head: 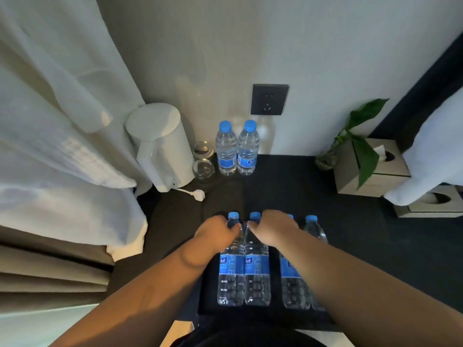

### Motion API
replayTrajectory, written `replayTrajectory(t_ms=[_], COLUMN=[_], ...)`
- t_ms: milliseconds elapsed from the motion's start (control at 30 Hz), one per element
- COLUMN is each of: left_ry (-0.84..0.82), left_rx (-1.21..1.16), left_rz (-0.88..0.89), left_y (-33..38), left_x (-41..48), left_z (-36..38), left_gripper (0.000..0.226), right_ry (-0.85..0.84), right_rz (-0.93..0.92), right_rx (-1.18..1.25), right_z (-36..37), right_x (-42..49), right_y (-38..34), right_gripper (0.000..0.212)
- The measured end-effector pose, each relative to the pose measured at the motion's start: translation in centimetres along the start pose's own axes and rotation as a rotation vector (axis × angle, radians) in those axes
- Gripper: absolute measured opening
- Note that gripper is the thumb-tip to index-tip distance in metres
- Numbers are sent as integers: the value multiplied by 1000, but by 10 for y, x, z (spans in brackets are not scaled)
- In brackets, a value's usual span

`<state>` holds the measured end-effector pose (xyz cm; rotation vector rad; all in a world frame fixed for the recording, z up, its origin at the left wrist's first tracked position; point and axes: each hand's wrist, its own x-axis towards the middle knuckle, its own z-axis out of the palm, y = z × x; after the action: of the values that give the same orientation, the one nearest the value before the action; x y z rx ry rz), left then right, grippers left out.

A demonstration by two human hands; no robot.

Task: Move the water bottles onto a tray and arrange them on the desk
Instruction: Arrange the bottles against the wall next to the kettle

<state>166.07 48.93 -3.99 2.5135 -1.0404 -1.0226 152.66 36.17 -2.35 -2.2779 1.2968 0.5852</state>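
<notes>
Several clear water bottles with blue caps and blue labels stand upright on a black tray (pixel 263 313) at the desk's near edge. My left hand (pixel 216 231) grips the neck of the leftmost tray bottle (pixel 231 271). My right hand (pixel 273 227) grips the neck of the bottle beside it (pixel 256 271). Two more tray bottles stand to the right, one (pixel 292 284) partly behind my right forearm, the other (pixel 314 229) mostly hidden. Two further bottles (pixel 226 149) (pixel 248 149) stand side by side at the back of the dark desk (pixel 300 186) against the wall.
A white electric kettle (pixel 160 146) with its plug lying loose stands back left, two glass cups (pixel 203 169) beside it. A wall socket (pixel 269 99) is above the back bottles. A small plant in a vase (pixel 325 159) and tissue boxes (pixel 370 169) stand at the right. White curtain (pixel 62 121) hangs left.
</notes>
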Motion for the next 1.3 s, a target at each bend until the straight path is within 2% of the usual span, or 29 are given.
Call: replayTrajectory(t_ms=[167, 333, 467, 567, 800, 1033, 1167, 1300], left_ry=[5, 11, -3, 52, 225, 396, 415, 519], left_rx=[-15, 8, -16, -74, -279, -204, -187, -148], left_rz=[-42, -87, -98, -76, -37, 198, 306, 354], left_y=[5, 10, 9, 12, 37, 50, 60, 69], left_x=[9, 14, 11, 3, -7, -15, -15, -13], left_z=[5, 4, -5, -21, -63, -94, -113, -127], left_gripper=[59, 52, 42, 38, 52, 28, 33, 27], right_ry=[-4, -108, -70, -18, 150, 252, 351, 469], right_rz=[87, 110, 61, -2, -96, -187, -231, -241], right_rx=[-4, 123, 285, 370, 442, 403, 437, 490], right_z=[2, -5, -8, -26, -81, -124, -147, -166], right_x=[17, 25, 15, 0, -12, -23, -28, -26], right_y=[-16, -24, -18, -10, 1, 8, 6, 4], right_gripper=[59, 51, 40, 34, 32, 27, 23, 18])
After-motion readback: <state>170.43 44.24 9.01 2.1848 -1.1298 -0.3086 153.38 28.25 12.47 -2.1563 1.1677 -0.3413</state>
